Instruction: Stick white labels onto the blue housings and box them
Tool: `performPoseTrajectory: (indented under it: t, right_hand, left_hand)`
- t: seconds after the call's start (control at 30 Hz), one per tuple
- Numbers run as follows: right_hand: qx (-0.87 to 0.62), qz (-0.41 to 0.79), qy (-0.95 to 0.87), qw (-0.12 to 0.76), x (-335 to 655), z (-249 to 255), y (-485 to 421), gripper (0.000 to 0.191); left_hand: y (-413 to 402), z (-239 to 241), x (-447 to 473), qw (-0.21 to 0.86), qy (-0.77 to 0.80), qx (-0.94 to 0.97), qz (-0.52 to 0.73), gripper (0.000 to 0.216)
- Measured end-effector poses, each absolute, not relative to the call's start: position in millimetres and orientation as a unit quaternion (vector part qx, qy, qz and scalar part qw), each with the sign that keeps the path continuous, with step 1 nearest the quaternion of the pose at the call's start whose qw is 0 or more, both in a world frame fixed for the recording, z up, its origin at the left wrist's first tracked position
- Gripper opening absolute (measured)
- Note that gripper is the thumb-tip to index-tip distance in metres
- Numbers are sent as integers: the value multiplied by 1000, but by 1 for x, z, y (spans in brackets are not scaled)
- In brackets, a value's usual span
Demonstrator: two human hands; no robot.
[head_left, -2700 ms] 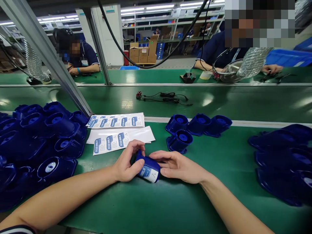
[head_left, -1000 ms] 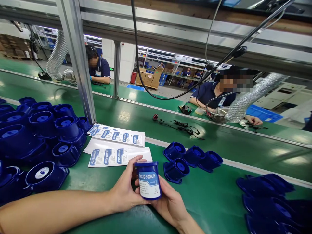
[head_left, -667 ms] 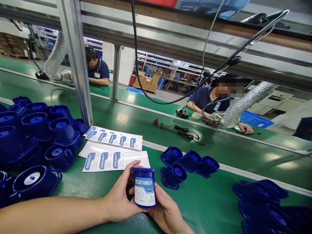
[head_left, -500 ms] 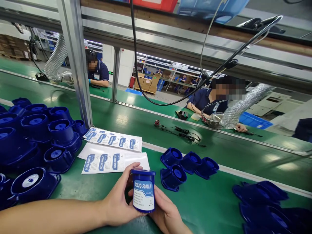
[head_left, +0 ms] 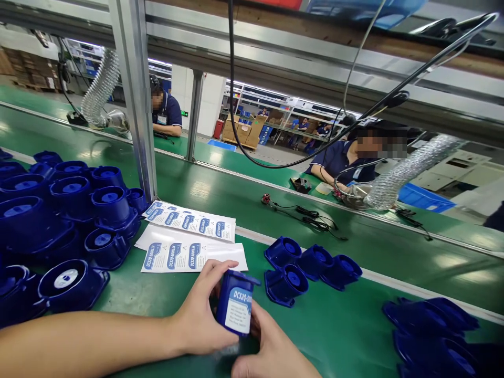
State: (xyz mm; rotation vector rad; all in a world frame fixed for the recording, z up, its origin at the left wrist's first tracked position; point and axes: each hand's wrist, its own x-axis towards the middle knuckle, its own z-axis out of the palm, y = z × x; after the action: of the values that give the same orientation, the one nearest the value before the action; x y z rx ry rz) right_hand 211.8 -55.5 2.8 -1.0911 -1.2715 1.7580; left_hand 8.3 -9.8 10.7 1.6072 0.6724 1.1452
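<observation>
Left hand (head_left: 202, 317) wraps the blue housing (head_left: 226, 302), tilted, over the counter (head_left: 346, 344), just in front of the label sheets (head_left: 173, 255); right hand (head_left: 271, 346) half-curled at its right side, contact unclear. Smooth-looking wall could slip if left grip loosens without right-hand support. Thumb dragging across the label (head_left: 238, 311) could lift an edge. Swinging right could knock the loose housings (head_left: 289, 283) nearby.
</observation>
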Motion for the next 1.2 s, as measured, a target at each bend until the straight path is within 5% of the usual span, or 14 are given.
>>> performPoseTrajectory:
  t: [0.17,0.77,0.93,1.03,1.2]
  right_hand:
    - [-411,708,-453,353,208,8,-54,125]
    - [-451,651,-504,344,209,-1,-52,105]
    - [-573,474,-578,336,215,5,-54,113]
    - [-656,294,-623,308,228,16,-62,97]
    - [-640,30,-707,300,251,35,-66,46]
  left_hand:
    - [-5,11,8,483,315,669,468,99]
    - [-11,7,9,491,343,670,439,98]
    - [-16,-15,14,603,298,621,401,116]
    - [-17,-29,16,638,285,620,356,132]
    - [-11,-27,11,472,293,780,287,43]
